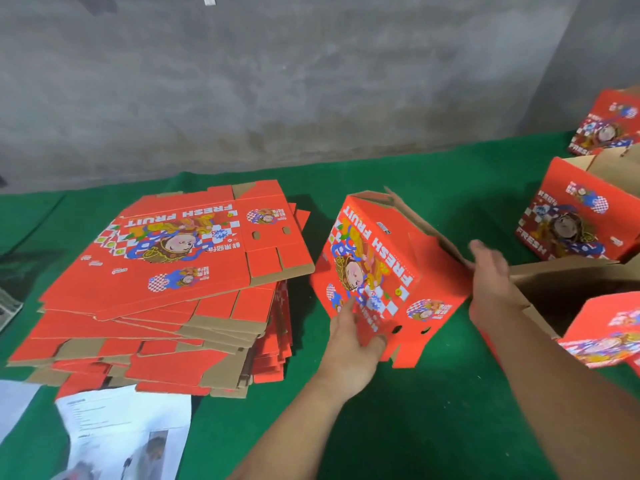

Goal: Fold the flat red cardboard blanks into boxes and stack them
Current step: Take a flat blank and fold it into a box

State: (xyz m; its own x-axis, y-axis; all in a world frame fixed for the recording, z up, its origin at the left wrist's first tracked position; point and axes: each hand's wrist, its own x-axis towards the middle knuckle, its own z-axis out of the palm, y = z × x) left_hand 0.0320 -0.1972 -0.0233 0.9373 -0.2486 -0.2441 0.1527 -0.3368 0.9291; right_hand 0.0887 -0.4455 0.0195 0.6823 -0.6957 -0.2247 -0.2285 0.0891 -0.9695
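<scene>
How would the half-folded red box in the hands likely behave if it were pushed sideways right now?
The half-folded box would probably skew or collapse, since its flaps hang loose and unlocked. It looks light: the left hand props it tilted from one corner. It may slide poorly on the green cloth, which looks fuzzy.

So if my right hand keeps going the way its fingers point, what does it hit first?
Probably the brown inner flap of the half-folded red box; the right hand already seems at its edge, though depth is unclear.

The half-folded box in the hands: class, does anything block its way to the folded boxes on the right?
The half-folded box has an open brown carton lying between it and the folded boxes; the right hand is there too.
</scene>
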